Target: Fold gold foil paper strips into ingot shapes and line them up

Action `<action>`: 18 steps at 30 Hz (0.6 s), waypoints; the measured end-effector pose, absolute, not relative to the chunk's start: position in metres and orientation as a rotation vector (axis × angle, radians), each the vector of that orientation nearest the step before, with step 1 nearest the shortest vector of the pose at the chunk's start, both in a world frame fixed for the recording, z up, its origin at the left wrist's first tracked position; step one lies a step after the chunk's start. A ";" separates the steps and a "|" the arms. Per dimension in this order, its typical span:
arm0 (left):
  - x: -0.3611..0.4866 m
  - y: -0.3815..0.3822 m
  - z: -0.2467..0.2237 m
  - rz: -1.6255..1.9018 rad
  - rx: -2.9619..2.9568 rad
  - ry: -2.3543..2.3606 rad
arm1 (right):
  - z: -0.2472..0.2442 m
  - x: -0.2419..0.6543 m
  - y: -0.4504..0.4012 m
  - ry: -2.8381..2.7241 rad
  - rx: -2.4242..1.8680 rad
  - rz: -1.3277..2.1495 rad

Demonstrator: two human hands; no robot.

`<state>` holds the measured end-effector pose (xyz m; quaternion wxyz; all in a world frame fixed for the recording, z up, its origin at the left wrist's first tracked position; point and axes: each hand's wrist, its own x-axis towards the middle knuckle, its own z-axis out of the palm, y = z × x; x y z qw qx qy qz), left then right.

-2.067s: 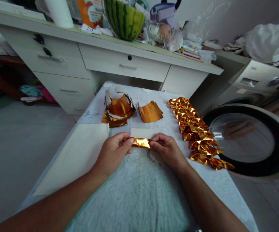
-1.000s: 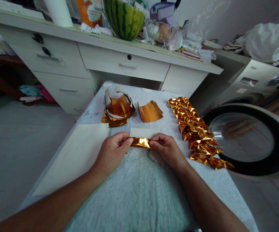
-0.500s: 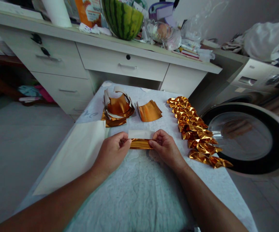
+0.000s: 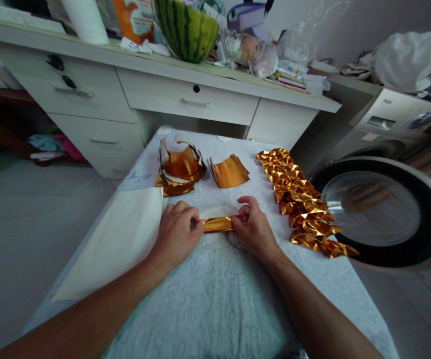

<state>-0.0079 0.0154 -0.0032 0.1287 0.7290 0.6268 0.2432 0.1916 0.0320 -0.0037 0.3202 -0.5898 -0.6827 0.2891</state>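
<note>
A sheet of gold foil paper (image 4: 218, 225) lies across the table between my hands, its near edge folded up into a shiny gold band and its white back showing beyond. My left hand (image 4: 180, 230) pinches the left end of the fold between thumb and fingers. At the right end, my right hand (image 4: 254, 227) grips the same fold, its index finger lifted a little. Just past the hands lies a small stack of curved gold foil sheets (image 4: 230, 172). To its left sits a larger curled pile of foil sheets (image 4: 182, 164).
Several folded gold foil pieces (image 4: 305, 202) form a row along the table's right side. White paper (image 4: 114, 244) covers the left edge. Beyond the table (image 4: 208, 299) stands a drawer desk (image 4: 189, 102) with a cut watermelon (image 4: 187, 30). An open washing machine door (image 4: 379, 212) is at right.
The gold band has tilted slightly. My left fingers have flattened over its left end, and my right index finger has risen. The camera view has shifted a little.
</note>
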 end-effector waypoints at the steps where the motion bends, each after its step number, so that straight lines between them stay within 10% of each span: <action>1: -0.008 0.015 -0.004 0.693 2.138 1.835 | -0.004 0.191 0.032 -1.808 -1.563 0.736; 18: -0.005 0.014 -0.013 0.715 2.250 1.939 | -0.007 0.191 0.031 -1.897 -1.560 0.649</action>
